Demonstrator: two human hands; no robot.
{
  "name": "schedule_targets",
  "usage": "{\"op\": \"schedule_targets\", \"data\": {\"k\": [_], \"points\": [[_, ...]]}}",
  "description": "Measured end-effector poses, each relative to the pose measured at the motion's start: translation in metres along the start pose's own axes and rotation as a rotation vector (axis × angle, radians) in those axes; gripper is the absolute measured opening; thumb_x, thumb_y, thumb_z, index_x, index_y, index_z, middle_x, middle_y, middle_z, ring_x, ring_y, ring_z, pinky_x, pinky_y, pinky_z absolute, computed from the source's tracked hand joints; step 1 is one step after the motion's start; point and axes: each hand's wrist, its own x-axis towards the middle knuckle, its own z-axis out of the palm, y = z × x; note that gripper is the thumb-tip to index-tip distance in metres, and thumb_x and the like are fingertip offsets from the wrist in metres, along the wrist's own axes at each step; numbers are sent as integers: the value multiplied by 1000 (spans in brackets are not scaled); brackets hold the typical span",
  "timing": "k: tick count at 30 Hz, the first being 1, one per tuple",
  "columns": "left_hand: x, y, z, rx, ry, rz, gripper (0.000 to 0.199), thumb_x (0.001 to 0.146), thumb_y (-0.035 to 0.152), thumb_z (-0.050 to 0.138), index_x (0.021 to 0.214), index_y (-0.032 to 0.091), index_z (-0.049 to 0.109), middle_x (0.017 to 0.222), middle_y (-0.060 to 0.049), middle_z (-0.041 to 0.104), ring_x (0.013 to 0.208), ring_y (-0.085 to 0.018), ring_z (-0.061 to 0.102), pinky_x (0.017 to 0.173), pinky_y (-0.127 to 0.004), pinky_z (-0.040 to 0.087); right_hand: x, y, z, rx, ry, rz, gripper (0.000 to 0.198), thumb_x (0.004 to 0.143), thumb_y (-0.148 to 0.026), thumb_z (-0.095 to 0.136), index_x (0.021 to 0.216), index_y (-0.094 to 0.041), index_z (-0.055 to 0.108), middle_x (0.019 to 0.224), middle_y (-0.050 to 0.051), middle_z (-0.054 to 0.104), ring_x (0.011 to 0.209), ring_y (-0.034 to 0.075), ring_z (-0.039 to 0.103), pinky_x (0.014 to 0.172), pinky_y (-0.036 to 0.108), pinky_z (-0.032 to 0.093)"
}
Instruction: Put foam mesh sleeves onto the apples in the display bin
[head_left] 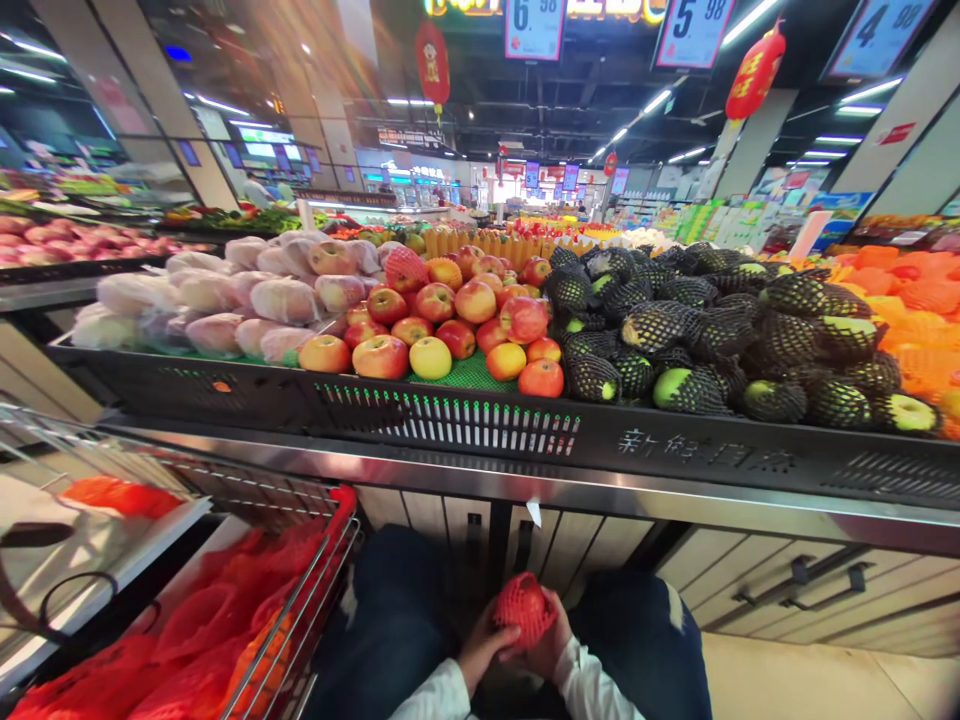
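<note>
Low in front of me, between my knees, an apple sits in a red foam net. Its red skin shows through the top of the netting. My left hand is closed around its left side, thumb across the front. On the other side my right hand grips it too, with most of its fingers hidden behind the fruit. Above, on the display, loose red and yellow apples lie piled on a green mat. One apple in a pink-red net rests at the top of that pile.
A shopping cart with red foam nets stands close on my left. The black display rim runs across ahead. Wrapped fruit lies left, and green fruit in black nets right. Cabinet handles stick out below.
</note>
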Motion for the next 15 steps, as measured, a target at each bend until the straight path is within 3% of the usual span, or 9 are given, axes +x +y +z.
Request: {"op": "schedule_targets", "data": {"k": [4,6,9,12,15], "points": [[0,4,1,-10,104,47,67,50,44,86,114,29,71,124,-9,70,131,-39,55,117,-51,37,4,2,-2,28,89,-101,70,68,-73,66,110,-17,69,101,10,78,82,25,72,77,39,51],[0,10,1,-45,134,60,69,50,45,84,117,35,69,124,-8,70,132,-38,54,117,-50,37,8,2,-5,16,103,-133,73,69,-75,65,116,-20,65,109,10,77,87,25,73,79,38,51],[-3,34,1,-112,139,123,82,50,50,84,128,35,62,129,-9,67,132,-38,54,116,-52,40,12,-1,-8,2,179,-157,78,80,-79,47,132,-22,52,100,11,78,86,27,74,75,37,48],[-9,89,2,-85,175,301,99,47,60,85,136,31,53,136,-12,62,131,-39,54,112,-54,45,13,-5,-7,9,281,-165,75,91,-74,27,146,-23,35,92,11,78,83,26,74,72,34,45],[-13,174,8,154,336,750,110,45,67,85,139,23,45,136,-16,57,129,-38,55,111,-53,46,14,-8,-3,22,312,-147,73,94,-70,26,149,-22,30,95,12,78,81,25,74,69,32,43]]}}
